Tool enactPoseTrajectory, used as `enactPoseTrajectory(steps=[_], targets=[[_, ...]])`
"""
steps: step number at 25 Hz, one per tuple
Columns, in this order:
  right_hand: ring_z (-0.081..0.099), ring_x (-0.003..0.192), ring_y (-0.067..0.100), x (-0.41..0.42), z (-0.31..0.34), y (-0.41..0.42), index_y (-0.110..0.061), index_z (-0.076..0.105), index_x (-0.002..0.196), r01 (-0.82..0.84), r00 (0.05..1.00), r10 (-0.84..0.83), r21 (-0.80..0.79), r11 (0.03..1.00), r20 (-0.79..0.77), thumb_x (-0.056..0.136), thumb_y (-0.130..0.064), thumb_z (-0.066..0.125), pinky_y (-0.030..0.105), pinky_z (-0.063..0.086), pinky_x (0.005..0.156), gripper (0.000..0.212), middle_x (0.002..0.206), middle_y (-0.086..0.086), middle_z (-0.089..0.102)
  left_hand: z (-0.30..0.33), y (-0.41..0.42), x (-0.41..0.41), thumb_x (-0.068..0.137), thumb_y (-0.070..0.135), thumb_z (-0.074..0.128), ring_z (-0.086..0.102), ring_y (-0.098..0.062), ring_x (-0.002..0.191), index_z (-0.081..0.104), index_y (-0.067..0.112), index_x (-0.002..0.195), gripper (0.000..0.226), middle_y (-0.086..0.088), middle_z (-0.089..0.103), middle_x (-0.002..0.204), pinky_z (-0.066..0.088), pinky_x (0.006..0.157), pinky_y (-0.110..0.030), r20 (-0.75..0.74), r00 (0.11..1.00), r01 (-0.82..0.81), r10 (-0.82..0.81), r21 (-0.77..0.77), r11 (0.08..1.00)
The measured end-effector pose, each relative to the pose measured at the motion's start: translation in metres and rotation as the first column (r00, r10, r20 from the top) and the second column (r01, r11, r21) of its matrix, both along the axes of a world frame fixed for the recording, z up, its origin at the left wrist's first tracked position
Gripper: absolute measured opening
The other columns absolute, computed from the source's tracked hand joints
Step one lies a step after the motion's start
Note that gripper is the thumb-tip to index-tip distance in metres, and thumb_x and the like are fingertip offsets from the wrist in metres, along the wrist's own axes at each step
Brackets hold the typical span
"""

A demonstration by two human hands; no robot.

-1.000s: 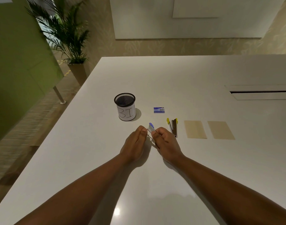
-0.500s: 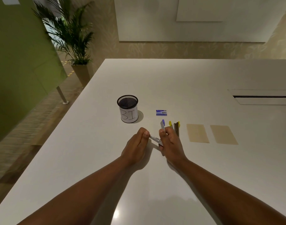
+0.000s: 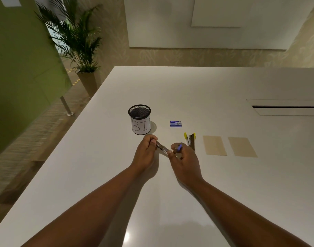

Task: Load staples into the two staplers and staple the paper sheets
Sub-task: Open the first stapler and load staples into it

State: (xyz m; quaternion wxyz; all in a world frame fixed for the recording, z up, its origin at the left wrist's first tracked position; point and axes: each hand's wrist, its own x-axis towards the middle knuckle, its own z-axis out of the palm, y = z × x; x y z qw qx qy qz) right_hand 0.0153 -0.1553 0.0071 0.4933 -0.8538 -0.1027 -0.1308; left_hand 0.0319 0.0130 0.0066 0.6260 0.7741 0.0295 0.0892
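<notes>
A: Your left hand (image 3: 146, 152) grips the metal end of the blue stapler (image 3: 162, 147), fingers curled round it, and your right hand (image 3: 184, 160) pinches the blue-tipped top arm. What is different from a second ago?

B: A second ago you held the stapler nearly folded between both hands, blue tip pointing away from you. Now the blue arm is swung over toward your right, and the metal magazine lies stretched between your two hands, just above the white table (image 3: 206, 90).

A: So what does that mean for the job?

B: Judging by this, you have the first stapler opened and its channel is exposed for loading. I cannot tell whether any staples sit inside; it is too small to read.

A: Where is the rest?

B: The staple box (image 3: 176, 123) lies shut-looking and untouched beyond your hands, right of the mesh cup marked BIN (image 3: 139, 120). The yellow stapler (image 3: 190, 141) lies just beside your right hand, already spread open on the table. The two tan paper sheets (image 3: 229, 146) lie side by side further right, apart from each other and not yet stapled.

A: Next?

B: You will likely need one hand free to reach the staple box, so keep the other clamped on the magazine.
</notes>
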Motion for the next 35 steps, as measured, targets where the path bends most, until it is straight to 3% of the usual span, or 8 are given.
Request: enactPoseTrajectory(steps=[5, 7, 12, 15, 18, 21, 26, 35], targets=[[0.065, 0.083, 0.002, -0.012, -0.002, -0.009, -0.041, 0.062, 0.088, 0.081, 0.997, -0.080, 0.046, 0.996, -0.013, 0.080, -0.027, 0.078, 0.008, 0.046, 0.067, 0.022, 0.088, -0.021, 0.067, 0.004, -0.008, 0.005, 0.107, 0.021, 0.040, 0.062, -0.019, 0.096, 0.060, 0.022, 0.111, 0.020, 0.001, 0.065, 0.100, 0.050, 0.086, -0.032, -0.044, 0.997, -0.058, 0.063, 0.123, 0.991], [0.065, 0.084, 0.000, -0.015, -0.002, -0.011, -0.037, 0.067, 0.087, 0.102, 0.995, -0.101, 0.031, 0.994, -0.011, 0.079, -0.021, 0.080, 0.005, 0.045, 0.066, 0.022, 0.086, -0.021, 0.068, 0.007, -0.005, 0.011, 0.106, 0.017, 0.043, 0.063, -0.021, 0.100, 0.063, 0.019, 0.112, 0.021, 0.002, 0.066, 0.101, 0.050, 0.091, -0.037, -0.073, 0.997, -0.023, 0.037, 0.192, 0.981], [0.061, 0.075, 0.008, -0.022, 0.001, -0.014, -0.029, 0.070, 0.080, 0.138, 0.990, -0.140, -0.083, 0.987, -0.018, 0.084, -0.027, 0.074, 0.027, 0.051, 0.062, 0.006, 0.078, -0.014, 0.066, 0.007, -0.002, 0.027, 0.103, 0.025, 0.049, 0.061, -0.008, 0.104, 0.071, 0.025, 0.118, 0.026, 0.012, 0.072, 0.109, 0.044, 0.089, -0.028, -0.084, 0.996, -0.006, 0.042, 0.389, 0.921], [0.053, 0.070, 0.012, -0.027, 0.001, -0.012, -0.024, 0.067, 0.076, 0.083, 0.993, -0.059, -0.257, 0.963, 0.099, 0.090, -0.023, 0.065, 0.034, 0.047, 0.059, 0.014, 0.074, -0.008, 0.058, 0.006, -0.006, 0.034, 0.099, 0.032, 0.056, 0.062, -0.003, 0.099, 0.076, 0.031, 0.110, 0.023, 0.018, 0.074, 0.106, 0.047, 0.087, -0.025, -0.050, 0.996, -0.050, 0.080, 0.450, 0.891], [0.052, 0.076, 0.020, -0.031, 0.002, -0.010, -0.018, 0.073, 0.094, 0.048, 0.986, 0.031, -0.465, 0.884, 0.161, 0.097, -0.022, 0.054, 0.038, 0.048, 0.063, 0.020, 0.082, -0.003, 0.062, 0.006, -0.016, 0.037, 0.096, 0.030, 0.060, 0.061, 0.002, 0.076, 0.079, 0.030, 0.090, 0.020, 0.020, 0.071, 0.083, 0.046, 0.070, -0.017, 0.010, 0.995, -0.093, 0.099, 0.445, 0.891], [0.052, 0.077, 0.023, -0.033, 0.002, -0.010, -0.016, 0.073, 0.116, 0.055, 0.979, 0.079, -0.621, 0.782, 0.186, 0.099, -0.025, 0.044, 0.039, 0.050, 0.065, 0.035, 0.091, -0.001, 0.065, 0.005, -0.020, 0.035, 0.092, 0.026, 0.056, 0.062, -0.010, 0.064, 0.070, 0.025, 0.071, 0.025, 0.012, 0.070, 0.066, 0.048, 0.059, -0.025, 0.099, 0.993, -0.105, 0.063, 0.512, 0.853], [0.047, 0.090, 0.023, -0.034, -0.001, -0.008, -0.014, 0.056, 0.140, -0.030, 0.991, 0.114, -0.709, 0.705, 0.072, 0.100, -0.032, 0.029, 0.039, 0.048, 0.078, 0.051, 0.108, 0.001, 0.058, 0.000, -0.019, 0.039, 0.091, 0.023, 0.052, 0.058, -0.017, 0.060, 0.062, 0.021, 0.069, 0.024, 0.006, 0.062, 0.059, 0.052, 0.053, -0.033, 0.118, 0.992, -0.102, 0.041, 0.568, 0.817], [0.046, 0.101, 0.025, -0.033, -0.003, -0.007, -0.013, 0.042, 0.150, -0.065, 0.993, 0.115, -0.764, 0.642, 0.012, 0.097, -0.040, 0.027, 0.042, 0.046, 0.085, 0.061, 0.121, 0.002, 0.051, -0.008, -0.016, 0.047, 0.090, 0.026, 0.056, 0.064, -0.003, 0.074, 0.070, 0.031, 0.082, 0.017, 0.018, 0.069, 0.079, 0.059, 0.065, -0.034, 0.127, 0.991, -0.099, 0.031, 0.577, 0.811]])
